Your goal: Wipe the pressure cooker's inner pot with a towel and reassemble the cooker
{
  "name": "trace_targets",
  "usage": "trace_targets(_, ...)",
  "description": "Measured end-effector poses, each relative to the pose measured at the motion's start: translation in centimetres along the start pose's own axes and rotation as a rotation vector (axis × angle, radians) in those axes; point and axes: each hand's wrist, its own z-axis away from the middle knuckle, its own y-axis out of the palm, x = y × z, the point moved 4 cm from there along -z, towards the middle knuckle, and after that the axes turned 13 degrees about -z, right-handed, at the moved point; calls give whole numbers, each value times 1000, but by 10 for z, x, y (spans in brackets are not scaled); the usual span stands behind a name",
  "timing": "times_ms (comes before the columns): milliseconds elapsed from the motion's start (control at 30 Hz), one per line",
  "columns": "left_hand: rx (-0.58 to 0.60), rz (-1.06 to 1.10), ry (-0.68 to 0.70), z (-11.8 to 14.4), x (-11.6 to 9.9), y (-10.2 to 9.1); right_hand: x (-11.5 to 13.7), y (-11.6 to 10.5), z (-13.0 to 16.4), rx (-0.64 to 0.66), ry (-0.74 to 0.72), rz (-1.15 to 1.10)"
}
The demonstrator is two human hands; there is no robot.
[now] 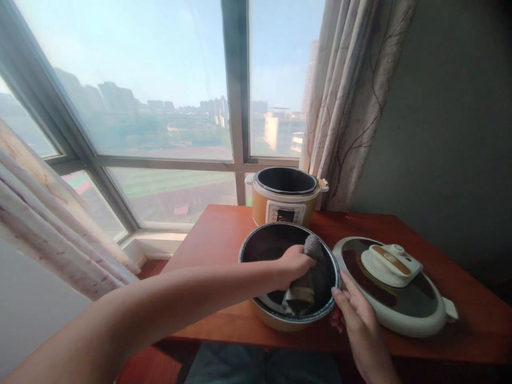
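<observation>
Grey soft cloth (pixel 310 277) inside round dark pot (pixel 256 250)

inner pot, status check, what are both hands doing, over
Left hand inside the inner pot, gripping a grey cloth. Right hand steadying the pot's rim. Lid lies to the right, cooker base behind.

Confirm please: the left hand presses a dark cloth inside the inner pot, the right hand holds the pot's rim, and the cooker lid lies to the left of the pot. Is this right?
Not quite. The head view shows the cooker lid lying to the right of the inner pot, not the left. The rest holds: the left hand presses the dark cloth inside, and the right hand holds the rim.
</observation>
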Motion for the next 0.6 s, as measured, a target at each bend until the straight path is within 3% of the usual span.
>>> trace_targets(167, -23, -20, 59, -7, -5, 1, -2, 0, -12, 57, 27, -32)
trace_targets(333, 53, -463, 243, 4, -9, 0, -2, -2, -23, 27, 41, -69)
trace_targets(467, 240, -868, 457, 21, -14, -7, -3, -6, -38, 21, 10, -69)
trace_targets(600, 550, -1121, 577, 32, -10, -22, -4, -17, -57, -15, -47, -88)
